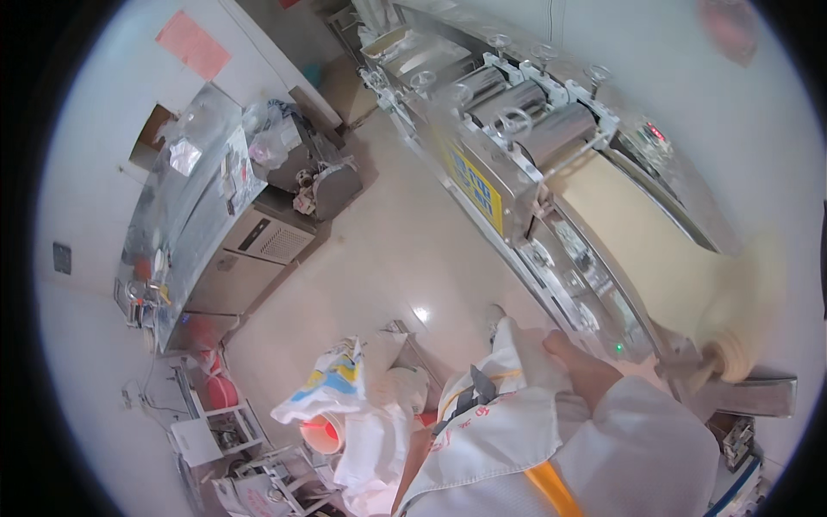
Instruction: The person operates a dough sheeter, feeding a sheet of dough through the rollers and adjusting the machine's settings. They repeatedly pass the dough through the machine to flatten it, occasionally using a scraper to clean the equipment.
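Note:
A bare right forearm comes out of my white sleeve beside the apron (pixel 500 431), and the shape at its end may be my right hand (pixel 558 343); its fingers cannot be made out and nothing shows in it. Along the apron's left edge runs a strip of my left forearm (pixel 417 461), with the left hand hidden. In front and to the right stands a metal dough sheeting machine (pixel 482 129) with steel rollers (pixel 556 133) and small handwheels. A wide pale dough sheet (pixel 637 233) runs from the rollers toward me, onto a blurred dough roll (pixel 728 349) at the right.
A steel worktable (pixel 185 215) with bags and tools lines the left wall. White sacks (pixel 370 439) and a red-lined bucket (pixel 323 433) stand on the floor at lower left. Shelving with white boxes (pixel 200 441) sits behind them. Tiled floor (pixel 388 250) lies between table and machine.

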